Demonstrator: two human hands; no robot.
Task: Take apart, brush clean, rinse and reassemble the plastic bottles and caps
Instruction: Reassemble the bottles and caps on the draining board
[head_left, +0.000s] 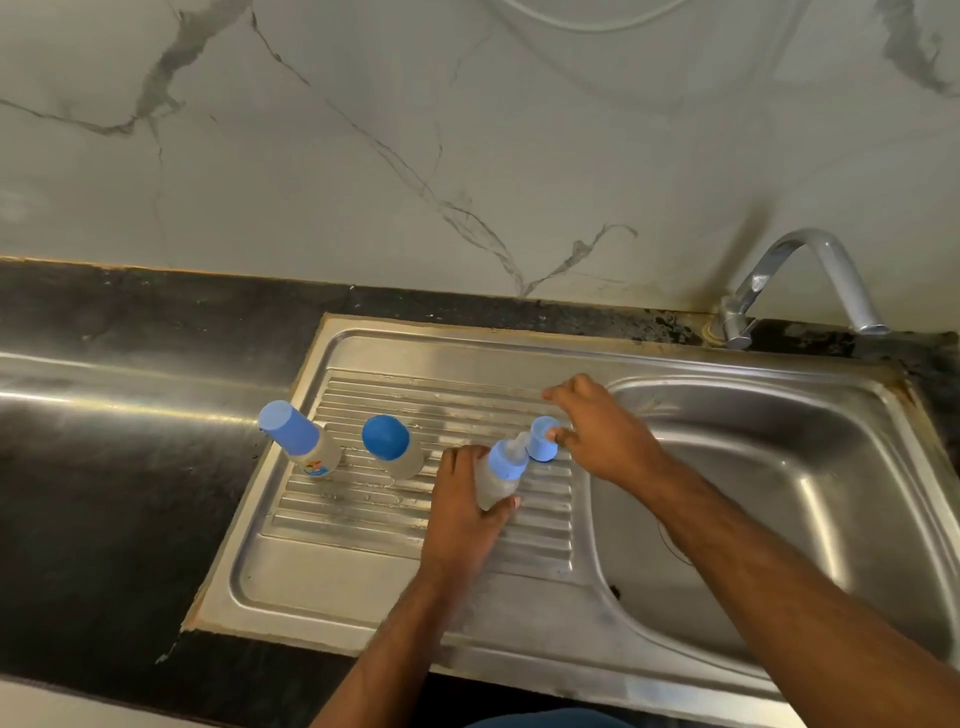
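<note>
With the left hand (462, 499) gripping the bottle (500, 475) and the right hand (597, 431) pinching the blue cap (541, 439), the cap risks rolling along the ribbed drainboard (363, 512) into the sink basin (779, 493).

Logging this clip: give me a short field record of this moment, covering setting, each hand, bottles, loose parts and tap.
setting: steel sink with ribbed drainboard, dark counter
left hand: grips a clear bottle with blue collar and teat, blue cap off
right hand: fingers pinch the removed blue cap, which is at the drainboard surface
other bottles: two capped bottles, one at the drainboard's left edge, one on the ribs
tap: no water seen running
stage: taking apart
</note>
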